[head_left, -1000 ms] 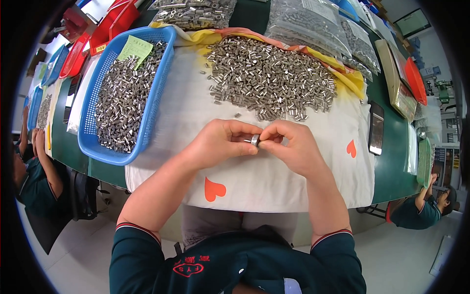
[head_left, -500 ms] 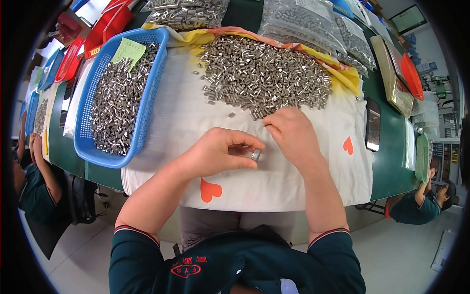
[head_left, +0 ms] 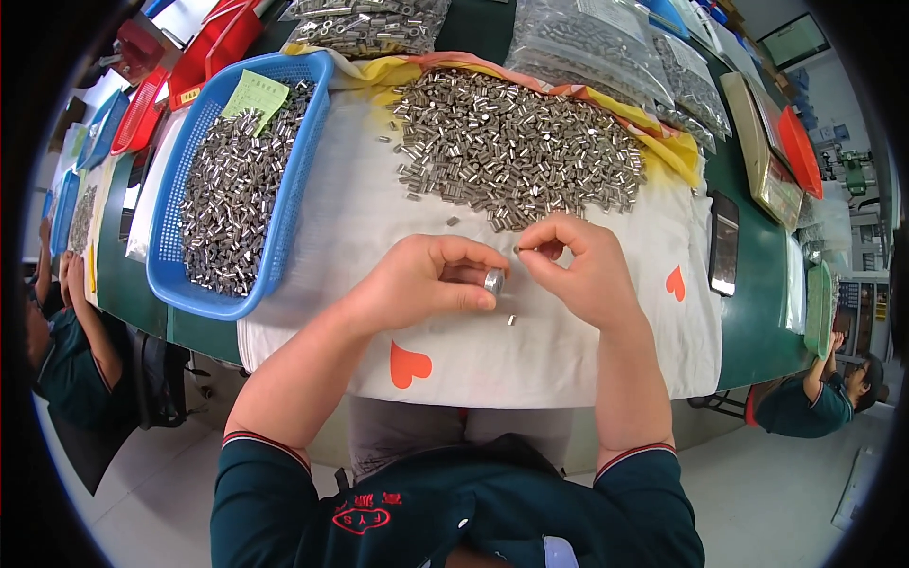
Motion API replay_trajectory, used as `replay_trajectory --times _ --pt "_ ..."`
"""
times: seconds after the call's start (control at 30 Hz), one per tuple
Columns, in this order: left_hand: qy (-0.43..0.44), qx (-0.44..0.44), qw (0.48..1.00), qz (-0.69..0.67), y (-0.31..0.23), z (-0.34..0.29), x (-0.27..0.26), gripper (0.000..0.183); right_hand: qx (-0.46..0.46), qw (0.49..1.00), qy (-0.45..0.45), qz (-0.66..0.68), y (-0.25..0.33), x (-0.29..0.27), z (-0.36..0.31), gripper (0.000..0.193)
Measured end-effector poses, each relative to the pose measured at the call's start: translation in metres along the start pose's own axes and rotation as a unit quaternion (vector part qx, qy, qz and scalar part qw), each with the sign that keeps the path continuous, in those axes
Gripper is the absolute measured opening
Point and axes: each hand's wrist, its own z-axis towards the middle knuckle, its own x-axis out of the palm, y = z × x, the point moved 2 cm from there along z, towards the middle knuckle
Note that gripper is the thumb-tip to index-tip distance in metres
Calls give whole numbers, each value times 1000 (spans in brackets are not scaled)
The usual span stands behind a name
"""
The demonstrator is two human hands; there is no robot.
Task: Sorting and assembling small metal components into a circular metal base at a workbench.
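At the center of the frame the two hands are apart: the left hand grips a round metal ring between thumb and fingers, while the right hand pinches what looks like a small metal piece, mostly hidden by the fingertips. One loose cylinder lies on the white cloth just below them. The work seems well short of finished, since a broad heap of cylinders spreads across the upper middle; whether those in the basket are done cannot be told. That blue basket, at left on the green counter, holds many similar pieces with a yellow-green note on top. Along the upper edge, a clear bag contains ring-ended metal parts, and a larger bag, right of it, is packed with grey pieces.
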Motion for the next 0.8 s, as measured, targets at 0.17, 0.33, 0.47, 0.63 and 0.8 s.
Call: replay_trajectory --times 0.17,0.33,0.47,0.63,0.8 --pt "-32 -14 999 -36 -3 2 -2 35 -43 997 50 39 -1 7 -2 8" --pt "-38 -2 999 -25 -1 2 -4 34 -54 998 42 -13 3 12 -5 8" --pt "-52 2 999 -6 0 2 -3 33 -141 982 -18 -126 3 20 -8 8" --pt "-89 -2 995 39 0 2 -4 33 -191 967 -65 -154 2 18 -9 10" --pt "-43 -19 999 3 0 2 0 34 -3 996 68 -51 4 9 -3 11"
